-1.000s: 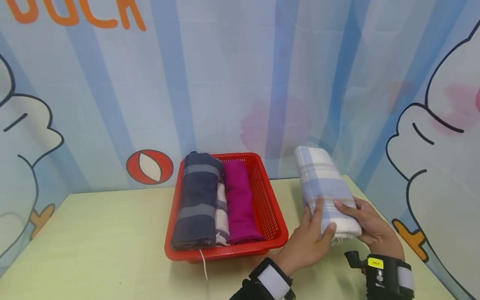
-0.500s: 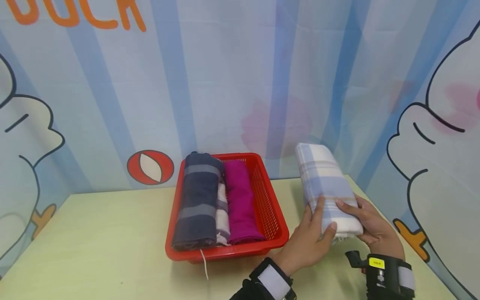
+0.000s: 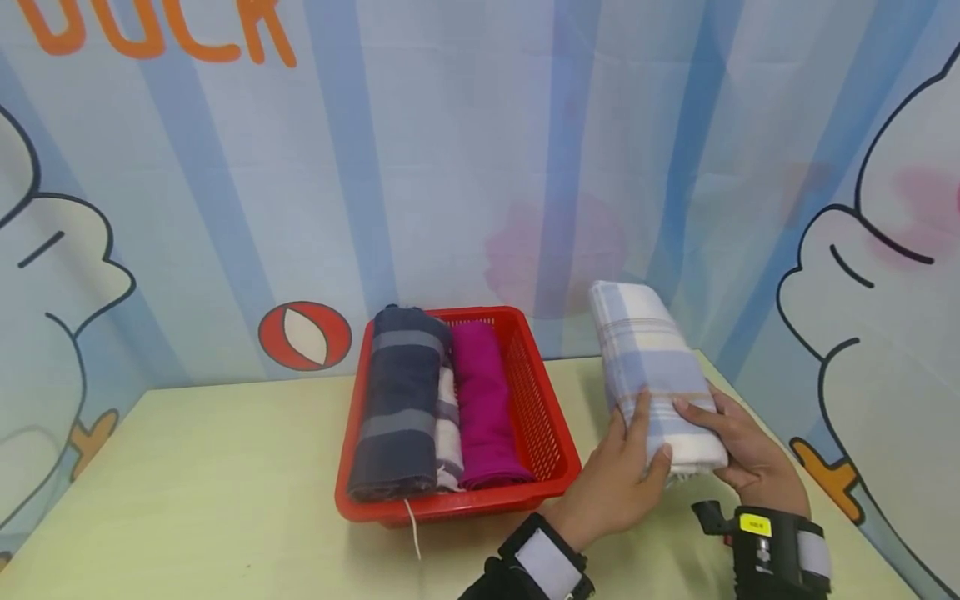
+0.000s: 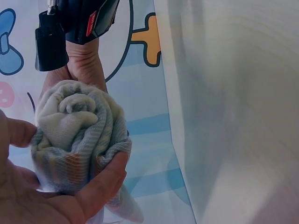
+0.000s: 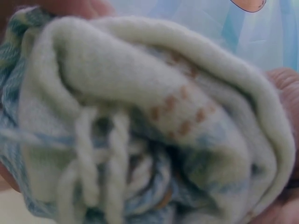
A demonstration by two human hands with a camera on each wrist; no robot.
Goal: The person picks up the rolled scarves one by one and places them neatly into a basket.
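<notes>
Both hands hold a rolled white-and-blue checked scarf (image 3: 656,358) to the right of the basket, its far end tilted up. My left hand (image 3: 618,479) grips its near left side, with the thumb and fingers curled round it. On the near right side my right hand (image 3: 750,454) holds the roll, thumb laid on top. The left wrist view shows the spiral end of the scarf (image 4: 77,126) between the left thumb and fingers. Up close in the right wrist view, the scarf (image 5: 140,70) shows white layers and twisted fringe. The fingers beneath the roll are hidden in the head view.
A red plastic basket (image 3: 551,433) stands mid-table. Inside lie a dark blue striped roll (image 3: 397,400), a white-and-grey striped roll (image 3: 448,425) partly under it, and a magenta roll (image 3: 487,404). A white string (image 3: 413,529) hangs over its front rim. Printed curtain (image 3: 465,167) backs the table (image 3: 225,483).
The scarf's far end has risen slightly. Both hands keep the same hold, and the basket with its rolls has not been disturbed; the head view has shifted a little.
</notes>
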